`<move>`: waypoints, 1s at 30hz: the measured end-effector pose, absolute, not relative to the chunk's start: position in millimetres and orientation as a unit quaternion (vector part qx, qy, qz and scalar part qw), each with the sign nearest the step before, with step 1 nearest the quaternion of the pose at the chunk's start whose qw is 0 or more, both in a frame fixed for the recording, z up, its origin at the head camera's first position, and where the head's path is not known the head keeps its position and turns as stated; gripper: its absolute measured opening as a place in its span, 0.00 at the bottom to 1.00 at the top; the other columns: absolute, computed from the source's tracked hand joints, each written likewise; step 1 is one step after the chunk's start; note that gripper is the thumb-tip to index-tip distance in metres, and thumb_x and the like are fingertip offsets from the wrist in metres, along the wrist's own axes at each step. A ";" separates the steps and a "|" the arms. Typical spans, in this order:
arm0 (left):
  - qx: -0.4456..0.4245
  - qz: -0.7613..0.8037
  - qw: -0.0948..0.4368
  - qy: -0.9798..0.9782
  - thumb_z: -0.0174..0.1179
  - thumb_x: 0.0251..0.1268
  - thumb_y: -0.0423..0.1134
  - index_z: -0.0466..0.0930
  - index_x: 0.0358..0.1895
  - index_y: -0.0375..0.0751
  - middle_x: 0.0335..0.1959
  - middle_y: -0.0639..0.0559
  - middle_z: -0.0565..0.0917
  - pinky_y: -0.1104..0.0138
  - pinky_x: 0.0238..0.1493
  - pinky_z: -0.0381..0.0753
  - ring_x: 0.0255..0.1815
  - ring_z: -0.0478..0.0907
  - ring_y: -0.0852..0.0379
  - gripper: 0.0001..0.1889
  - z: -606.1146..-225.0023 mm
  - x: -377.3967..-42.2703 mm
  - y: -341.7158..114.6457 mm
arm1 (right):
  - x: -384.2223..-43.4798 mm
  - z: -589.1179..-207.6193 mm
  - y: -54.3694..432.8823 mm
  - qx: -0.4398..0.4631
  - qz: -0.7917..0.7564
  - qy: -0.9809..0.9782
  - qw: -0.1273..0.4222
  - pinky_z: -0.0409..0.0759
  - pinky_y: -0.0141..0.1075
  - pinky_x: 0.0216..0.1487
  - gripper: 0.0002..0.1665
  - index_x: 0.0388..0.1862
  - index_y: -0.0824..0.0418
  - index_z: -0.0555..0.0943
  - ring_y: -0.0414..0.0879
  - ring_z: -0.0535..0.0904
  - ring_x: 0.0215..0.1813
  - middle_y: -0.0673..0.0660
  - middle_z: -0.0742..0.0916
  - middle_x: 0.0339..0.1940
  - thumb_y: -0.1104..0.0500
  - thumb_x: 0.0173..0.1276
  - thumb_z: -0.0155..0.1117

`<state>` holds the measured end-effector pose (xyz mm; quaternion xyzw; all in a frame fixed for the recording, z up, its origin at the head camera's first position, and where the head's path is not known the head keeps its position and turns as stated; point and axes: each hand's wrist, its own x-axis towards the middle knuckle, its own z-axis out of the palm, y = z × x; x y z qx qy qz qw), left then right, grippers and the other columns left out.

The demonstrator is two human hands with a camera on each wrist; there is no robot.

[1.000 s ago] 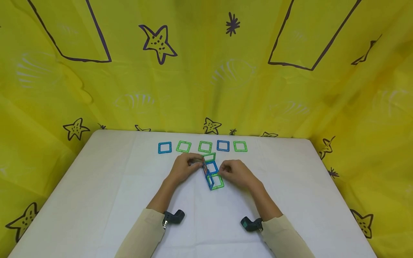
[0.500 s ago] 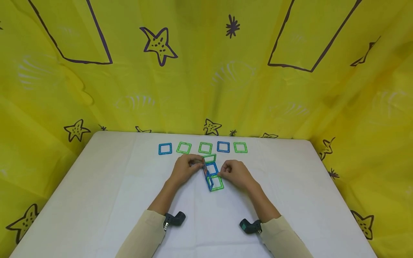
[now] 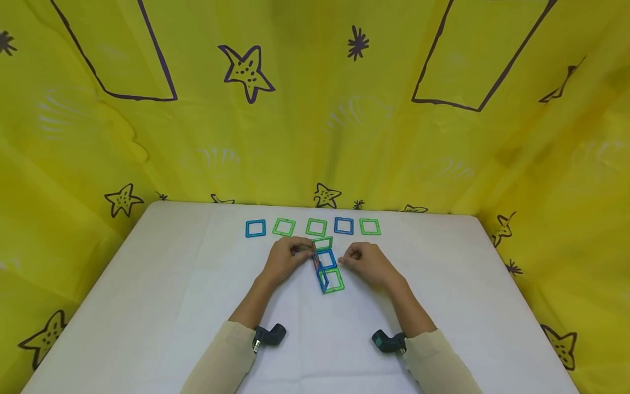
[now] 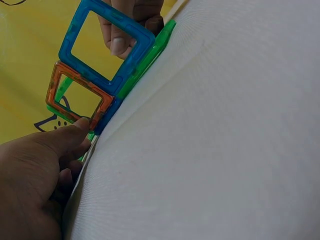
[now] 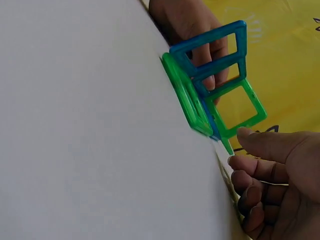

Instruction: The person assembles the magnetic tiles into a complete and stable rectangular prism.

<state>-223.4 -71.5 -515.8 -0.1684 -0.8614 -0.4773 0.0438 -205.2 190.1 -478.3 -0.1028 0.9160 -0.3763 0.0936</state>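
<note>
Several magnetic tiles stand joined in the middle of the table. A green tile [image 3: 334,280] and a blue tile [image 3: 327,259] lie flat. Upright along their left side stand an orange tile [image 4: 80,92] and a blue tile [image 4: 107,45]. Another green tile [image 5: 239,107] stands upright at the far end. My left hand [image 3: 287,258] pinches the orange tile, with the thumb on its lower edge in the left wrist view; its other fingers are partly hidden. My right hand [image 3: 366,262] hovers just right of the tiles, fingers loosely curled, holding nothing.
Along the far edge of the white table [image 3: 162,295] lies a row of loose square tiles: a blue tile [image 3: 255,228] at the left end, a green tile [image 3: 370,227] at the right end and others between. A yellow curtain [image 3: 295,131] hangs behind.
My right hand has drawn slightly away from the flat tiles, to the right. The left hand keeps its place at the orange tile. The whole head view has shifted a little.
</note>
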 end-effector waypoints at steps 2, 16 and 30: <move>-0.170 -0.479 0.042 -0.860 0.73 0.68 0.37 0.93 0.48 0.48 0.45 0.58 0.91 0.61 0.44 0.80 0.39 0.80 0.59 0.08 -516.0 -223.9 -71.3 | -207.9 -476.5 196.6 -0.086 -0.374 0.919 0.088 0.76 0.39 0.39 0.10 0.37 0.57 0.84 0.48 0.77 0.37 0.52 0.83 0.31 0.52 0.74 0.72; -0.163 -0.472 0.046 -0.865 0.73 0.67 0.36 0.93 0.48 0.49 0.43 0.59 0.91 0.61 0.41 0.78 0.37 0.78 0.57 0.09 -517.8 -224.3 -71.9 | -237.1 -477.4 232.2 -0.023 -0.353 0.935 0.019 0.76 0.45 0.44 0.29 0.68 0.65 0.77 0.55 0.77 0.44 0.61 0.82 0.44 0.53 0.75 0.71; -0.173 -0.484 0.045 -0.857 0.73 0.68 0.36 0.93 0.49 0.49 0.47 0.58 0.91 0.61 0.45 0.80 0.40 0.80 0.59 0.09 -518.8 -223.9 -71.7 | -265.6 -476.8 248.4 -0.031 -0.299 0.953 0.043 0.72 0.47 0.45 0.37 0.80 0.64 0.67 0.57 0.71 0.47 0.65 0.76 0.46 0.54 0.79 0.64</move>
